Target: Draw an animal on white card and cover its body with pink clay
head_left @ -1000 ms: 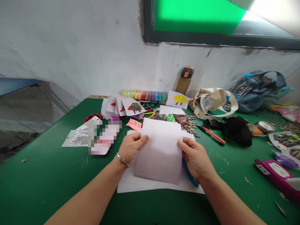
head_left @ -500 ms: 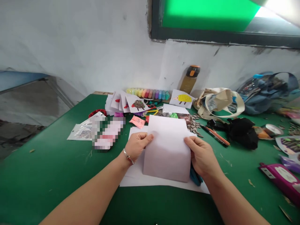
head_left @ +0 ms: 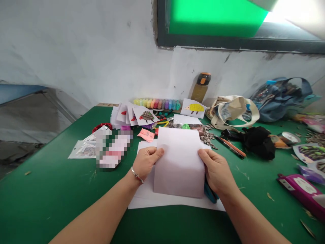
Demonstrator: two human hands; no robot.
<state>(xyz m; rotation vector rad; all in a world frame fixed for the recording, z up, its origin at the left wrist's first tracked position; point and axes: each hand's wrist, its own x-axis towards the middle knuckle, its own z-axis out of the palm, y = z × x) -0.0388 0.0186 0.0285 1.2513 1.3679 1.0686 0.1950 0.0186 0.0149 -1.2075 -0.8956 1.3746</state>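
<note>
A blank white sheet (head_left: 179, 162) is held up, tilted, between both hands. My left hand (head_left: 147, 162) pinches its left edge, thumb in front and fingers behind. On the right edge, my right hand (head_left: 215, 167) grips it the same way. Beneath lie larger white papers (head_left: 142, 200) flat on the green table (head_left: 63, 189). Part of a dark teal object (head_left: 211, 195) shows under my right hand. Behind the sheet are a small blank card (head_left: 187, 119), a pink packet (head_left: 146, 135) and striped sunflower seeds (head_left: 208, 137).
Hedgehog cards (head_left: 146, 116), a yellow hedgehog picture (head_left: 194, 108), coloured clay (head_left: 157, 103) and a bottle (head_left: 201, 88) stand near the wall. Rightward are pens (head_left: 232, 147), a canvas bag (head_left: 232, 112), a black cloth item (head_left: 259, 142) and a magenta case (head_left: 302, 193). Clear packets (head_left: 83, 149) lie left.
The view has shifted slightly, so the table items appear a little further left and lower. Both hands keep the same hold on the sheet.
</note>
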